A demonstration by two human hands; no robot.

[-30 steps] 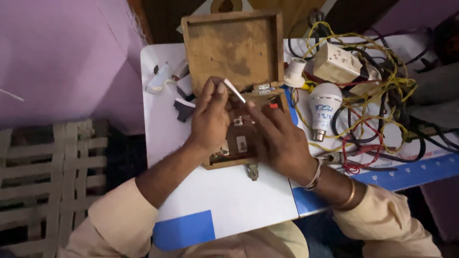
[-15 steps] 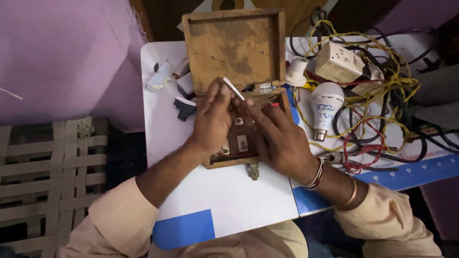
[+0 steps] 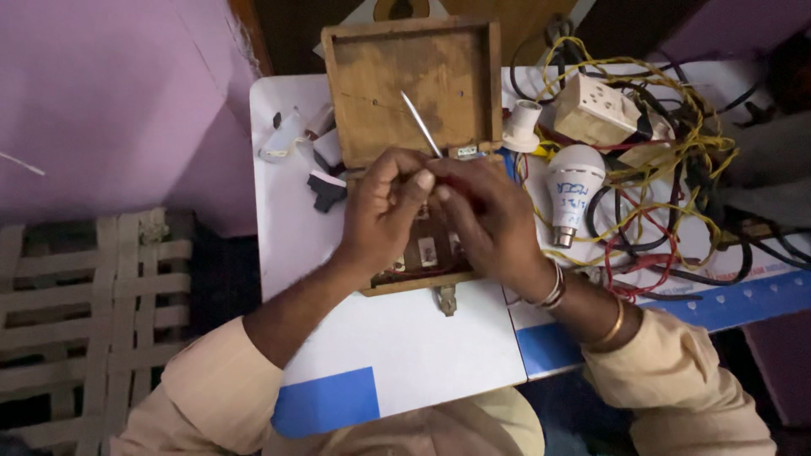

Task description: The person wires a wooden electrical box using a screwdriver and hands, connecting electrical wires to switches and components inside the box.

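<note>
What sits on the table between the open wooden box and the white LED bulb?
In the head view, a white lamp holder stands between the wooden box and the LED bulb, with wires beside it.

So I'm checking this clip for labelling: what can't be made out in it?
Head view only:
- Parts inside the wooden box: covered by left hand and right hand.
- Screwdriver handle: buried in the fingers.
- Tangled wires: run off the right edge.
- Small white parts: too small.

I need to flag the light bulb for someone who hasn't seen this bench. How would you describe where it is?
Start at the open wooden box in the middle of the white table. Just right of it, beside the right hand, lies a white light bulb at the edge of the tangled wires. It alone is rounded and has a metal base, which points toward the person.
</note>
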